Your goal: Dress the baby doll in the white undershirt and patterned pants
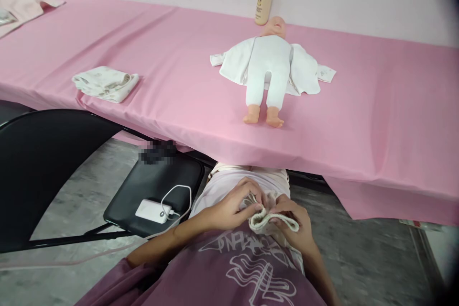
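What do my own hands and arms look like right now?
Your left hand and right hand wear no gloves; no watch or bracelet shows. A loose purple sleeve ends near the left elbow, matching the shirt with its pale line print.

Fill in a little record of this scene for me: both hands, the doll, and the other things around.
Left hand: gripping one side of a bunched pale cloth
Right hand: gripping the cloth's other side
Held where: over the lap, in front of the table edge
Doll: face up on the pink tablecloth, a white top spread open at its sides
Behind doll: upright pump bottle
Left on table: folded printed cloth
Black chair seat: white power bank, cable plugged in
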`<control>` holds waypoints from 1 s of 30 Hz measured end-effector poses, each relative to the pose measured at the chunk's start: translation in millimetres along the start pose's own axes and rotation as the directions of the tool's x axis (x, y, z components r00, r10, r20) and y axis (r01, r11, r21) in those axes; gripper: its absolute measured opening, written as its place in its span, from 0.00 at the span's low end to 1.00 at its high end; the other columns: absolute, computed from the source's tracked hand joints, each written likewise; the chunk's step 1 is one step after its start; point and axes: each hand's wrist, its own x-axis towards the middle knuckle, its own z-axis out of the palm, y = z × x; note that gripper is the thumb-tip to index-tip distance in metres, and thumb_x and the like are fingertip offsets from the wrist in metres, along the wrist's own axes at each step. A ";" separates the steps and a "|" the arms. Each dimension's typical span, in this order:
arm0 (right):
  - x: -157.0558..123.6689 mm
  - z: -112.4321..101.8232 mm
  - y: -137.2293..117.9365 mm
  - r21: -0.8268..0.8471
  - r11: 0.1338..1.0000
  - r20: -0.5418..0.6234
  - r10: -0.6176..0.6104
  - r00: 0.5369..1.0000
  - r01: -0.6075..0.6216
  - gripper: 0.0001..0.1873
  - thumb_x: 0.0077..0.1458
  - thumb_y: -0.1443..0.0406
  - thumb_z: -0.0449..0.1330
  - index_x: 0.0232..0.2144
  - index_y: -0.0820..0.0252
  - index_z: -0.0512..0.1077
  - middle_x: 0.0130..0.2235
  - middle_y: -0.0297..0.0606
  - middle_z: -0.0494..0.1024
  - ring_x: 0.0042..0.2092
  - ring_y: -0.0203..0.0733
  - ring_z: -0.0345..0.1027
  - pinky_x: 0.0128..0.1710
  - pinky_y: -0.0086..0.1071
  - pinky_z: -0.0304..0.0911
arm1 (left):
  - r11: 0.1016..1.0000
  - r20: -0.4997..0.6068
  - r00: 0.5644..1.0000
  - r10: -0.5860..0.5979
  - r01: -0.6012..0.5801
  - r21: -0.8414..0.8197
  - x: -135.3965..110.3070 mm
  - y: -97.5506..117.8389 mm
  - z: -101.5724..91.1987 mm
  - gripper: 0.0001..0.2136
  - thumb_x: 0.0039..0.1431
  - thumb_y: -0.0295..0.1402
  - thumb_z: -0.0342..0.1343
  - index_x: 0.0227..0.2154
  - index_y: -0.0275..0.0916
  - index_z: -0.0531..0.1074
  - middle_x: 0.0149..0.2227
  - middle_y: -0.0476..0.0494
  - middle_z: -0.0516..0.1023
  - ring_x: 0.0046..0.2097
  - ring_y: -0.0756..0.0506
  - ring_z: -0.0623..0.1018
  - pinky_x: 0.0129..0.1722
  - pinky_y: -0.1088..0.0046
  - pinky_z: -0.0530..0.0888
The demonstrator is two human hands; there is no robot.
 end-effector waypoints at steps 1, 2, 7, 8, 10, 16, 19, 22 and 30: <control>-0.9 -0.1 0.2 0.023 1.000 -0.034 -0.013 0.999 0.014 0.09 0.77 0.53 0.71 0.45 0.48 0.87 0.32 0.35 0.79 0.32 0.43 0.70 0.32 0.37 0.63 | 1.000 -0.009 1.000 0.011 -0.011 -0.022 -0.2 -0.2 0.6 0.08 0.85 0.39 0.59 0.50 0.41 0.74 0.51 0.39 0.79 0.55 0.41 0.80 0.61 0.63 0.76; -1.6 -0.3 0.4 0.043 0.999 -0.066 -0.026 0.997 0.029 0.08 0.77 0.54 0.70 0.46 0.48 0.86 0.32 0.35 0.79 0.31 0.42 0.69 0.31 0.36 0.63 | 0.999 -0.015 1.000 0.010 -0.011 -0.039 -0.5 -0.2 1.1 0.07 0.85 0.39 0.59 0.51 0.41 0.74 0.51 0.39 0.79 0.55 0.42 0.81 0.61 0.63 0.76; 1.4 1.4 -5.8 0.066 0.994 -0.228 -0.064 0.972 0.081 0.07 0.77 0.54 0.71 0.46 0.48 0.83 0.32 0.34 0.77 0.33 0.43 0.70 0.34 0.37 0.65 | 0.998 -0.021 0.997 -0.070 0.070 -0.002 -1.4 5.0 -0.4 0.09 0.86 0.41 0.57 0.51 0.40 0.72 0.49 0.40 0.80 0.49 0.44 0.81 0.52 0.68 0.77; 2.8 2.2 -8.5 0.067 0.994 -0.258 -0.066 0.964 0.086 0.07 0.77 0.55 0.71 0.46 0.48 0.82 0.32 0.33 0.76 0.33 0.44 0.70 0.35 0.38 0.65 | 0.997 -0.024 0.997 -0.072 0.072 0.010 -0.8 6.9 -1.3 0.09 0.86 0.41 0.57 0.51 0.40 0.72 0.48 0.41 0.81 0.48 0.44 0.81 0.51 0.68 0.77; 5.2 3.5 -13.7 0.070 0.993 -0.304 -0.069 0.950 0.094 0.08 0.78 0.55 0.70 0.45 0.48 0.80 0.31 0.33 0.75 0.33 0.43 0.69 0.36 0.38 0.65 | 0.998 -0.042 0.998 -0.044 0.045 0.033 1.0 10.7 -3.6 0.08 0.86 0.40 0.57 0.52 0.40 0.73 0.48 0.41 0.81 0.48 0.45 0.81 0.50 0.69 0.78; 6.0 -2.5 -18.5 0.010 0.996 -0.438 -0.074 0.896 0.087 0.10 0.77 0.54 0.71 0.44 0.51 0.78 0.34 0.34 0.76 0.34 0.44 0.71 0.39 0.40 0.69 | 0.987 -0.110 0.989 0.099 -0.083 0.136 6.5 21.1 -12.7 0.04 0.84 0.33 0.58 0.54 0.41 0.75 0.49 0.41 0.84 0.47 0.46 0.83 0.49 0.72 0.78; 9.4 -10.8 -18.6 -0.036 0.993 -0.493 -0.114 0.863 0.111 0.09 0.73 0.59 0.74 0.43 0.54 0.79 0.35 0.33 0.77 0.35 0.42 0.73 0.39 0.41 0.72 | 0.977 -0.130 0.980 0.152 -0.129 0.169 8.8 26.1 -17.3 0.05 0.84 0.33 0.59 0.55 0.41 0.76 0.48 0.41 0.85 0.44 0.47 0.83 0.46 0.72 0.79; 18.0 -19.2 -23.8 -0.053 0.981 -0.492 -0.188 0.850 0.186 0.07 0.69 0.64 0.75 0.42 0.55 0.79 0.32 0.30 0.78 0.31 0.40 0.72 0.37 0.39 0.71 | 0.969 -0.138 0.971 0.196 -0.170 0.181 12.8 31.8 -20.8 0.05 0.83 0.32 0.60 0.56 0.41 0.76 0.46 0.41 0.86 0.42 0.47 0.84 0.44 0.73 0.79; 48.0 -40.7 -62.1 -0.176 0.901 -0.446 -0.432 0.784 0.396 0.10 0.63 0.66 0.79 0.38 0.54 0.80 0.29 0.30 0.75 0.28 0.39 0.67 0.29 0.40 0.67 | 0.882 -0.136 0.880 0.455 -0.424 0.206 38.7 72.8 -26.0 0.04 0.84 0.34 0.62 0.50 0.40 0.78 0.37 0.46 0.85 0.36 0.50 0.79 0.38 0.74 0.77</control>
